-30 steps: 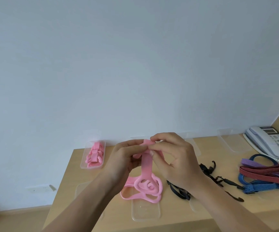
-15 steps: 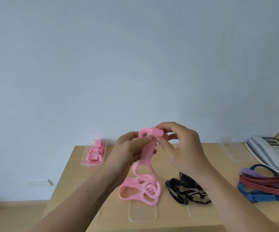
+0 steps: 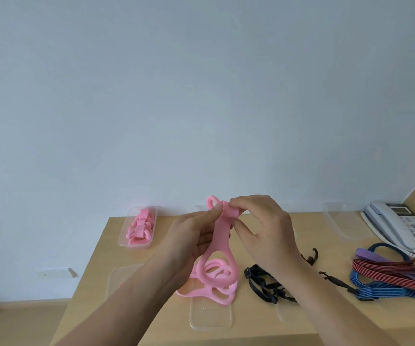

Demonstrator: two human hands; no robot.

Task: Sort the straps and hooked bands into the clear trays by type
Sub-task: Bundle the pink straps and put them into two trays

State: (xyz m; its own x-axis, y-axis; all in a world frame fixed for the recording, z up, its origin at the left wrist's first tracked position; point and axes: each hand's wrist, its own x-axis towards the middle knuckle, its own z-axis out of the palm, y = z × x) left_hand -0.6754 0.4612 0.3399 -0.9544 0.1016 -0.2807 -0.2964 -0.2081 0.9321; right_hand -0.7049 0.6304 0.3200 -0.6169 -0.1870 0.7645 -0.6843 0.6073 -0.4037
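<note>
Clear plastic comes first: a shallow tray (image 3: 211, 327) lies on the bench (image 3: 251, 330) below the hands, nearest the person, with a second tray (image 3: 122, 279) below the left forearm and a third tray (image 3: 285, 317) under the right forearm. The wide loops of a pink strap (image 3: 220, 236) rest on the bench at the far end of the first tray, and its flat band rises from them into both hands. The left hand (image 3: 189, 236) pinches the band just under its top, thumb on the near face; the right hand (image 3: 263, 231) pinches the folded top end between thumb and curled fingers (a small loop pokes out above the left thumb). Below the right wrist, black straps (image 3: 263, 285) lie in a tangle. Well right of the right hand sit the hooked bands (image 3: 386, 273), red-striped over blue. Beyond the left hand, a far tray (image 3: 122, 242) holds folded pink straps (image 3: 140, 228). Beyond the right hand lie another clear tray (image 3: 343, 223) and a telephone (image 3: 396, 228).
</note>
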